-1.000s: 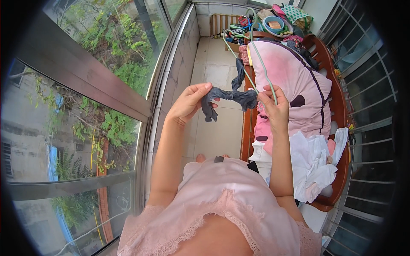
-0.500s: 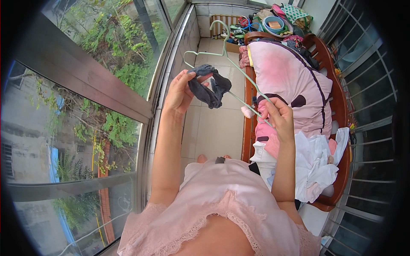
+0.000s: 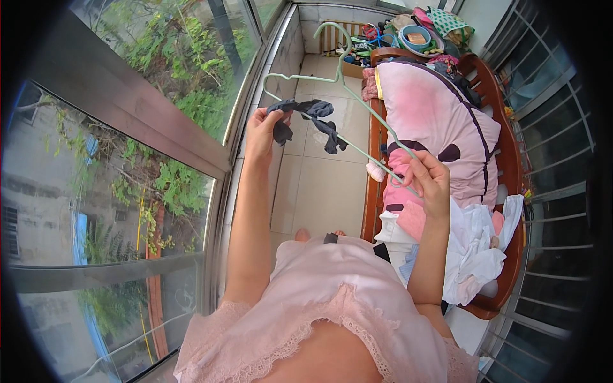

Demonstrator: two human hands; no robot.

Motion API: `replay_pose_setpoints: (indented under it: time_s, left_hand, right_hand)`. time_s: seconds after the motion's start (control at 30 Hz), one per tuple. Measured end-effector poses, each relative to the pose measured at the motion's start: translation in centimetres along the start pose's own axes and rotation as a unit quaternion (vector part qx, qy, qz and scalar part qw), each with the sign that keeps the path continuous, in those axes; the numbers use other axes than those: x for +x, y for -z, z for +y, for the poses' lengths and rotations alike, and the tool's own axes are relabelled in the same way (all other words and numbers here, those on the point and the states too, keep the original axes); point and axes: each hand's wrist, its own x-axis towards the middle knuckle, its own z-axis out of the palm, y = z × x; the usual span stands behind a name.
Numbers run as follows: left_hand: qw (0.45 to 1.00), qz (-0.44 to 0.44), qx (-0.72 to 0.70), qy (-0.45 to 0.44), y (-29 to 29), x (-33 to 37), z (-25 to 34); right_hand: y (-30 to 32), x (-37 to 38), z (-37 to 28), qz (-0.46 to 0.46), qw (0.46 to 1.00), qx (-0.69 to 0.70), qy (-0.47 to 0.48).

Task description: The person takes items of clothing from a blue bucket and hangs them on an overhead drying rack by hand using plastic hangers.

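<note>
While your left hand [image 3: 260, 131] pinches the dark garment [image 3: 306, 121] draped on the green hanger [image 3: 357, 105], your right hand [image 3: 429, 182] grips the hanger's lower end.

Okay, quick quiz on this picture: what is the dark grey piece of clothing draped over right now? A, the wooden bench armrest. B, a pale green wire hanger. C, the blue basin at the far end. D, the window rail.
B: the dark grey garment hangs over the pale green wire hanger, with the left hand gripping one end of it and the right hand holding the hanger's other end.
</note>
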Motion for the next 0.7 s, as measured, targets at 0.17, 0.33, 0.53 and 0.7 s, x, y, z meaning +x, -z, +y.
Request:
replay_pose_setpoints:
  time_s: [0.17,0.33,0.53,0.7]
  left_hand:
    - [0.999,0.010,-0.025,0.041,0.5,-0.1,-0.2]
    - [0.996,-0.038,0.035,0.068,1.2,-0.4,-1.0]
    - [0.986,-0.084,0.133,0.046,1.2,-0.4,-1.2]
    - [0.989,-0.109,0.075,0.071,-0.1,-0.9,0.1]
  right_hand:
    - [0.6,0.0,-0.2,0.008,1.000,0.020,0.006]
    - [0.9,-0.2,-0.2,0.030,0.999,0.034,0.029]
    - [1.0,-0.2,-0.2,0.032,0.998,0.034,0.038]
    - [1.0,-0.3,0.4,0.018,0.999,0.024,0.023]
